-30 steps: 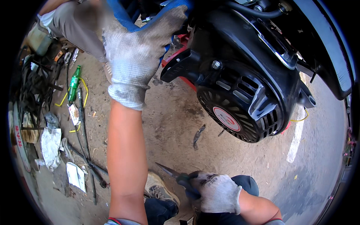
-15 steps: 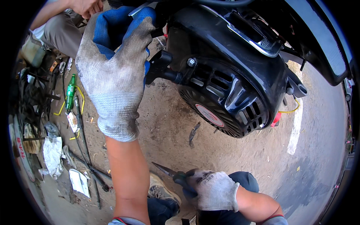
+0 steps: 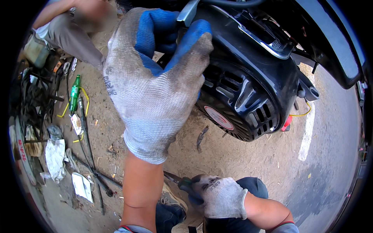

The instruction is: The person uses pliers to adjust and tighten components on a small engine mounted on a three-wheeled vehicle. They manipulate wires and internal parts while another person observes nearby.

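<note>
My left hand, in a grey glove with blue palm and fingers, is raised at the left side of a black engine. Thumb and fingers close around a silver metal strip; its upper end runs out of view, and the glove covers part of the engine. Low in the view, my right hand, gloved too, grips a pointed metal tool by its dark green handle. That tool points left, apart from the engine; its exact kind is unclear.
A seated person is at the upper left. On the ground at left lie a green bottle, black cables, white scraps and a dark heap of parts. A white painted line runs along the right.
My left hand has shifted right and slightly down, covering more of the engine's left side, and the silver strip has moved right with it. My right hand and its tool stay nearly still.
</note>
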Demonstrator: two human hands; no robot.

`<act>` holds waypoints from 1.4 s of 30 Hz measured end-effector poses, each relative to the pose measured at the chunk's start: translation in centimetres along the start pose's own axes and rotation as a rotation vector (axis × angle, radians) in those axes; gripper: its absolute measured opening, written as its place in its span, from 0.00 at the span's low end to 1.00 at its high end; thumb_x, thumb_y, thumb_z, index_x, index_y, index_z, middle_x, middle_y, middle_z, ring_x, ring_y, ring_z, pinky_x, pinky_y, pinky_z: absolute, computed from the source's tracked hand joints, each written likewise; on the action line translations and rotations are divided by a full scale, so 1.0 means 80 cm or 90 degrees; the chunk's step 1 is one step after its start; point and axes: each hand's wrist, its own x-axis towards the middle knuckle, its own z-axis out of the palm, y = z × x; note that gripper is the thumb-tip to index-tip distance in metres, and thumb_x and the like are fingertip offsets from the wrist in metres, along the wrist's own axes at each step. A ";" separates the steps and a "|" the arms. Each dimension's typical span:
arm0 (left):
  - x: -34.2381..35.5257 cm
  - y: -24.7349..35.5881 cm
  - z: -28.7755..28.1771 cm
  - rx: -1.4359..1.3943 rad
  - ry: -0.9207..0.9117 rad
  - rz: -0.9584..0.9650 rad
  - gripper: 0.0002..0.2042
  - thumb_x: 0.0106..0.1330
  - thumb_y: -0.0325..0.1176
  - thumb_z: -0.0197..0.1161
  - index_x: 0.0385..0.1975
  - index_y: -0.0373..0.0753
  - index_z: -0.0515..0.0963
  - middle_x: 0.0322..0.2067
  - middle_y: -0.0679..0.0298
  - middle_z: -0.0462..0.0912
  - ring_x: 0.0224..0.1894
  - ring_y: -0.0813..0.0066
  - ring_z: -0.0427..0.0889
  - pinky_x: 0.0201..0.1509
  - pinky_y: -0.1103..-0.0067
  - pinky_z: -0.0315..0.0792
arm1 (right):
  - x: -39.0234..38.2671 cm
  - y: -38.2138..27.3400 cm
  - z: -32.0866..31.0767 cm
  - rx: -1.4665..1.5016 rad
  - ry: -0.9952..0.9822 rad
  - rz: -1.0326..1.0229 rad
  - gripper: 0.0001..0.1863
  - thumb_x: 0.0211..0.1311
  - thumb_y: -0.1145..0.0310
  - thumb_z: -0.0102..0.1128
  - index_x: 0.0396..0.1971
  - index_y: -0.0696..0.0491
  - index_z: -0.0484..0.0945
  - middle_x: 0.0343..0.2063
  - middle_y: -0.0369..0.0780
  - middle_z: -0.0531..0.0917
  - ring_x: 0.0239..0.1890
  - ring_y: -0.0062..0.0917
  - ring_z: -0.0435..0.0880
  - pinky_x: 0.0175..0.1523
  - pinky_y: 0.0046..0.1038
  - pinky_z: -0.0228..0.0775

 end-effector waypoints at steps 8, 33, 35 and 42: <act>-0.006 -0.012 -0.018 -0.070 -0.041 0.037 0.23 0.59 0.33 0.78 0.52 0.33 0.79 0.41 0.61 0.87 0.43 0.72 0.87 0.54 0.74 0.81 | 0.002 -0.005 -0.003 0.034 0.021 0.028 0.19 0.61 0.58 0.58 0.44 0.57 0.81 0.46 0.50 0.83 0.52 0.44 0.84 0.55 0.40 0.78; 0.073 -0.052 -0.034 -0.096 -0.007 -0.009 0.42 0.57 0.34 0.80 0.70 0.36 0.62 0.54 0.55 0.81 0.52 0.66 0.84 0.53 0.71 0.82 | 0.014 0.006 0.005 0.029 0.035 0.033 0.18 0.58 0.63 0.58 0.45 0.58 0.80 0.46 0.49 0.83 0.52 0.44 0.84 0.54 0.41 0.77; 0.066 -0.062 -0.036 -0.023 0.004 0.000 0.43 0.60 0.32 0.76 0.73 0.38 0.58 0.61 0.53 0.76 0.59 0.65 0.80 0.60 0.69 0.78 | 0.018 0.006 0.008 0.020 0.028 0.033 0.19 0.58 0.62 0.58 0.45 0.58 0.80 0.46 0.50 0.84 0.51 0.44 0.85 0.53 0.41 0.78; 0.058 -0.035 -0.034 -0.033 -0.048 -0.103 0.50 0.51 0.27 0.75 0.75 0.34 0.52 0.66 0.52 0.68 0.69 0.58 0.69 0.71 0.67 0.66 | 0.071 -0.007 0.009 0.016 0.081 0.044 0.18 0.61 0.59 0.57 0.40 0.57 0.84 0.40 0.51 0.87 0.45 0.48 0.87 0.51 0.45 0.79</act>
